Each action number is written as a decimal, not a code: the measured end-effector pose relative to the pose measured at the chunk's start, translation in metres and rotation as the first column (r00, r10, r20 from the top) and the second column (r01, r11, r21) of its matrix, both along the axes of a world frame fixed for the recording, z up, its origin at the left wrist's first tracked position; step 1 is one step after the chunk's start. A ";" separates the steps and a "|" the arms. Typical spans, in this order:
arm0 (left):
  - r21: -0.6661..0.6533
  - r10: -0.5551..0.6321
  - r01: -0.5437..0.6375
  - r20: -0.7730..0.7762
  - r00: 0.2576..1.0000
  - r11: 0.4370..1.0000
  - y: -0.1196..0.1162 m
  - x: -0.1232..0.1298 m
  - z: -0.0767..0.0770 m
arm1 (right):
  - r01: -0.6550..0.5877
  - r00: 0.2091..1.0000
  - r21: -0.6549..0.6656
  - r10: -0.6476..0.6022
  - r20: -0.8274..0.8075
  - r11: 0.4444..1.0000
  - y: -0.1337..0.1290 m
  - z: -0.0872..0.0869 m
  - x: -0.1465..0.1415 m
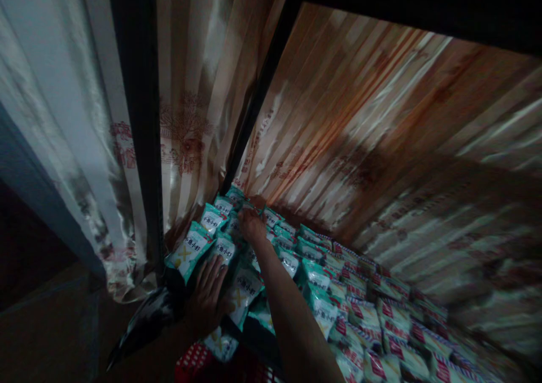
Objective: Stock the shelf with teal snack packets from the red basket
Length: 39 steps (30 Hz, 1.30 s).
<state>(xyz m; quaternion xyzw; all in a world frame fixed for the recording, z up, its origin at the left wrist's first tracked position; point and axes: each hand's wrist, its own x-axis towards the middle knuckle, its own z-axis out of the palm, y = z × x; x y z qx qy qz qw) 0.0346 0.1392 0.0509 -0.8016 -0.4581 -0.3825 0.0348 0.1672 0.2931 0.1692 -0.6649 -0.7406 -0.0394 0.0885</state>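
Observation:
Several teal and white snack bags (245,287) with dark lettering stand in close rows on a shelf. My left hand (207,295) lies flat over the front left bags, fingers stretched out against a teal snack bag (224,247). Farther in, at the back corner, my right hand (253,225) is curled down among the bags. Its fingertips are partly hidden, and I cannot make out what they hold. Another teal snack bag (222,344) is low at the front, by a red basket (191,365) with holes in its side.
Rows of red and white snack bags (396,318) fill the shelf to the right. Dark metal posts (139,117) and a crossbar (423,13) frame it. Creased printed sheeting (330,129) hangs behind and along the left side. Tiled floor (55,321) shows at lower left.

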 end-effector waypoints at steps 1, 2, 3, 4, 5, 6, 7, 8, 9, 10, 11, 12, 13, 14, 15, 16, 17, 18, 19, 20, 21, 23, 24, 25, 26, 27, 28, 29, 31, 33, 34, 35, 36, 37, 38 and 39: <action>0.005 0.000 0.000 -0.013 1.000 1.000 0.000 0.000 0.000 | -0.005 1.000 0.000 0.005 0.001 1.000 0.002 -0.001 0.000; 0.007 -0.001 0.001 -0.023 1.000 1.000 0.001 -0.001 -0.001 | -0.008 1.000 0.001 0.008 0.002 1.000 0.004 -0.001 -0.001; 0.007 -0.002 0.003 -0.030 1.000 1.000 0.001 -0.001 -0.001 | -0.008 1.000 0.000 0.008 0.002 1.000 0.006 -0.002 -0.001; 0.009 -0.004 0.004 -0.033 0.999 1.000 0.001 -0.001 -0.001 | -0.006 1.000 0.000 0.006 0.003 1.000 0.008 -0.002 -0.002; 0.008 -0.008 0.008 -0.036 0.999 1.000 0.001 -0.001 -0.002 | -0.003 1.000 0.000 0.003 0.004 1.000 0.009 -0.003 -0.002; 0.006 -0.011 0.011 -0.037 0.999 1.000 0.001 -0.001 -0.002 | -0.001 1.000 0.001 0.001 0.004 1.000 0.010 -0.003 -0.002; 0.006 -0.014 0.014 -0.035 0.999 1.000 0.002 -0.001 -0.002 | 0.002 1.000 0.001 -0.002 0.004 1.000 0.011 -0.004 -0.003; 0.005 -0.016 0.016 -0.032 0.999 1.000 0.002 -0.001 -0.001 | 0.005 1.000 0.001 -0.005 0.004 1.000 0.012 -0.004 -0.003; 0.005 -0.017 0.017 -0.028 0.999 1.000 0.002 -0.001 -0.001 | 0.009 1.000 0.001 -0.009 0.003 1.000 0.012 -0.005 -0.003; 0.004 -0.017 0.017 -0.025 1.000 1.000 0.002 -0.001 0.000 | 0.012 1.000 0.000 -0.012 0.003 1.000 0.012 -0.005 -0.003; 0.003 -0.018 0.018 -0.022 1.000 1.000 0.002 -0.001 0.000 | 0.014 1.000 -0.002 -0.014 0.002 1.000 0.012 -0.006 -0.003; 0.001 -0.017 0.017 -0.018 1.000 1.000 0.002 -0.001 0.001 | 0.015 1.000 -0.004 -0.015 0.002 1.000 0.012 -0.007 -0.003; -0.004 -0.016 0.016 -0.015 1.000 1.000 0.002 -0.001 0.001 | 0.016 1.000 -0.007 -0.016 0.001 1.000 0.012 -0.007 -0.003; -0.008 -0.014 0.014 -0.011 1.000 1.000 0.002 -0.001 0.002 | 0.015 1.000 -0.008 -0.015 0.000 1.000 0.012 -0.007 -0.003; -0.011 -0.014 0.014 -0.008 1.000 1.000 0.002 -0.001 0.001 | 0.014 1.000 -0.009 -0.014 0.000 1.000 0.012 -0.008 -0.003; -0.013 -0.013 0.013 -0.003 1.000 1.000 0.002 -0.001 0.001 | 0.013 1.000 -0.009 -0.013 -0.001 1.000 0.012 -0.008 -0.003; -0.015 -0.013 0.013 0.001 1.000 1.000 0.002 -0.001 0.000 | 0.013 1.000 -0.008 -0.013 -0.002 1.000 0.012 -0.009 -0.003; -0.017 -0.014 0.014 0.004 1.000 1.000 0.002 -0.001 0.000 | 0.013 1.000 -0.009 -0.013 -0.002 1.000 0.012 -0.009 -0.003; -0.019 -0.017 0.017 0.004 1.000 1.000 0.002 0.000 -0.001 | 0.014 1.000 -0.011 -0.014 -0.002 1.000 0.012 -0.010 -0.003; -0.022 -0.017 0.017 0.003 1.000 1.000 0.001 0.000 -0.002 | 0.015 1.000 -0.014 -0.015 -0.002 1.000 0.012 -0.010 -0.003; -0.026 -0.016 0.016 -0.001 1.000 1.000 0.001 0.000 -0.002 | 0.015 1.000 -0.018 -0.015 -0.003 1.000 0.011 -0.011 -0.003; -0.029 -0.010 0.009 -0.008 1.000 1.000 0.001 0.001 -0.001 | 0.014 1.000 -0.024 -0.014 -0.006 1.000 0.011 -0.011 -0.003; -0.028 -0.007 0.006 -0.009 1.000 1.000 0.000 0.001 -0.001 | 0.011 1.000 -0.026 -0.011 -0.008 1.000 0.011 -0.012 -0.003; -0.028 -0.006 0.005 -0.007 1.000 1.000 0.000 0.001 0.000 | 0.008 1.000 -0.027 -0.008 -0.009 1.000 0.010 -0.012 -0.003; -0.027 -0.005 0.005 -0.004 1.000 1.000 0.000 0.001 0.001 | 0.005 1.000 -0.028 -0.005 -0.011 1.000 0.010 -0.011 -0.003; -0.024 -0.008 0.008 0.000 1.000 1.000 0.001 0.001 0.002 | 0.003 1.000 -0.029 -0.003 -0.012 1.000 0.010 -0.011 -0.003; -0.017 -0.012 0.012 0.003 1.000 1.000 0.001 0.001 0.002 | 0.001 1.000 -0.028 -0.002 -0.014 1.000 0.009 -0.011 -0.003; -0.010 -0.016 0.016 0.006 1.000 1.000 0.002 0.001 0.002 | 0.000 1.000 -0.027 0.000 -0.017 1.000 0.009 -0.010 -0.002; 0.005 -0.023 0.023 0.008 1.000 1.000 0.002 0.001 0.002 | -0.006 1.000 -0.021 0.005 -0.026 1.000 0.007 -0.009 -0.002; 0.007 -0.028 0.028 0.008 1.000 1.000 0.003 0.001 0.002 | -0.012 0.999 -0.012 0.011 -0.037 1.000 0.005 -0.008 -0.001; 0.004 -0.029 0.029 0.010 1.000 1.000 0.002 0.001 0.002 | -0.013 0.999 -0.006 0.013 -0.043 1.000 0.004 -0.007 0.000; 0.000 -0.031 0.031 0.014 0.999 1.000 0.002 0.001 0.002 | -0.013 0.999 0.000 0.013 -0.049 1.000 0.002 -0.007 0.000; -0.003 -0.034 0.034 0.019 0.999 0.999 0.002 0.001 0.002 | -0.012 0.998 0.006 0.012 -0.056 1.000 0.000 -0.005 0.001; -0.004 -0.036 0.036 0.025 0.999 0.999 0.001 0.001 0.002 | -0.010 0.998 0.013 0.011 -0.064 1.000 -0.002 -0.004 0.001; -0.003 -0.038 0.038 0.031 0.999 0.999 0.001 0.001 0.002 | -0.009 0.997 0.020 0.011 -0.073 1.000 -0.004 -0.003 0.002; -0.003 -0.039 0.039 0.035 0.999 0.999 0.000 0.001 0.003 | -0.009 0.997 0.027 0.011 -0.082 1.000 -0.007 -0.001 0.003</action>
